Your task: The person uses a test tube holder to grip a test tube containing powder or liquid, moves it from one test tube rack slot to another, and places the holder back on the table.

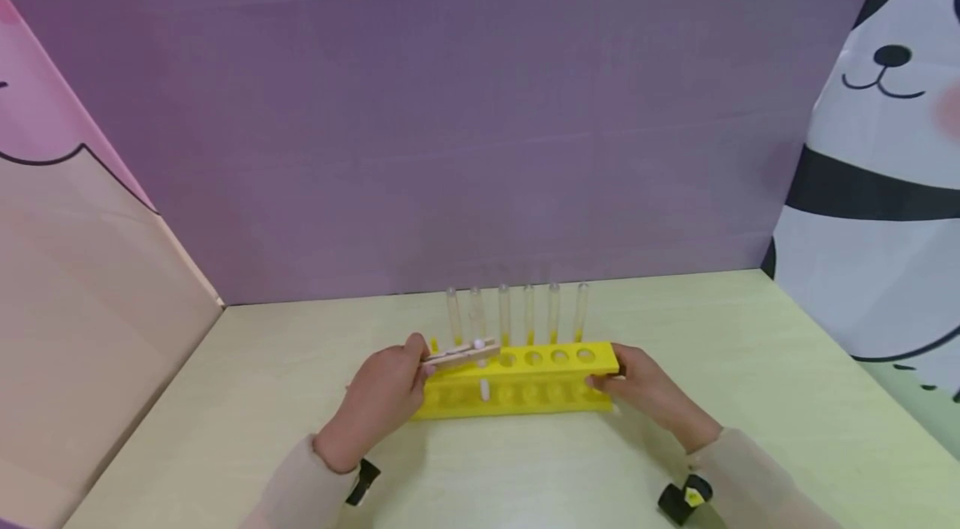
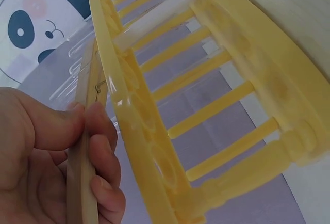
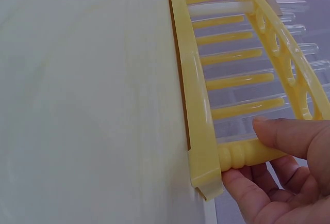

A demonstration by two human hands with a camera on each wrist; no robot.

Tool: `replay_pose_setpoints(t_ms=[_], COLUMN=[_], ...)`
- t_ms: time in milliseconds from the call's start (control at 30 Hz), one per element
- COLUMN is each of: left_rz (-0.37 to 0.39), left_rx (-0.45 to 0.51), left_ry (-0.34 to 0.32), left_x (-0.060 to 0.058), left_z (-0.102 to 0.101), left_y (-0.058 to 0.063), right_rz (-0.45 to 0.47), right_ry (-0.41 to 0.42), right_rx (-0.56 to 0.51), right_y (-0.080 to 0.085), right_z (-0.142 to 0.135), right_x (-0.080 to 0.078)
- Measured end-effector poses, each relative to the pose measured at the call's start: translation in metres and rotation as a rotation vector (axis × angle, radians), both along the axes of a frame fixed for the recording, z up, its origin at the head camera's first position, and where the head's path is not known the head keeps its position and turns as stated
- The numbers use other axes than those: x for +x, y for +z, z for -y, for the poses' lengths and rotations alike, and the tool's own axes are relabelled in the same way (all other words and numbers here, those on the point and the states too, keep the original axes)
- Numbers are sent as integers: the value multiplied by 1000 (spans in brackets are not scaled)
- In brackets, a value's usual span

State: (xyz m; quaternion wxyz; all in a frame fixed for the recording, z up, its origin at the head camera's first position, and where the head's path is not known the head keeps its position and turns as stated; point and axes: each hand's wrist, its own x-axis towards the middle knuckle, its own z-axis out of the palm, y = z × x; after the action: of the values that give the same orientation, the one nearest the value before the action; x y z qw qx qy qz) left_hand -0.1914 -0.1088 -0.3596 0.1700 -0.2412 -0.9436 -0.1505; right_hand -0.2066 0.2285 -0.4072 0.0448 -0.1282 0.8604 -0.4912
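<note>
Gripping the rack, the right hand seemingly steadies it for the white tube; the left hand pinches a clamp, probably needing release.

Rm in frt of rack (tubes block bk).

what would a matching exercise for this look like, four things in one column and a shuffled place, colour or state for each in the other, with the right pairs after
Things:
1. left hand
2. row of clear tubes
3. rack
4. right hand

Matches:
A. yellow, with round holes in its top
B. gripping an end post
C. holding a wooden clamp
D. along the rack's far side

Pairs: 1-C, 2-D, 3-A, 4-B
</note>
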Motion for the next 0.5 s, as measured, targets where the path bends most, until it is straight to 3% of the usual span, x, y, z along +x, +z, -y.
replay_pose_setpoints(t_ms=[500], left_rz=[-28], left_rx=[-6], left_ry=[6], left_x=[1], left_z=[-1], left_y=[5], right_rz=[-6], right_ry=[-3], right_rx=[-2], right_y=[0], right_z=[-1], right_x=[0])
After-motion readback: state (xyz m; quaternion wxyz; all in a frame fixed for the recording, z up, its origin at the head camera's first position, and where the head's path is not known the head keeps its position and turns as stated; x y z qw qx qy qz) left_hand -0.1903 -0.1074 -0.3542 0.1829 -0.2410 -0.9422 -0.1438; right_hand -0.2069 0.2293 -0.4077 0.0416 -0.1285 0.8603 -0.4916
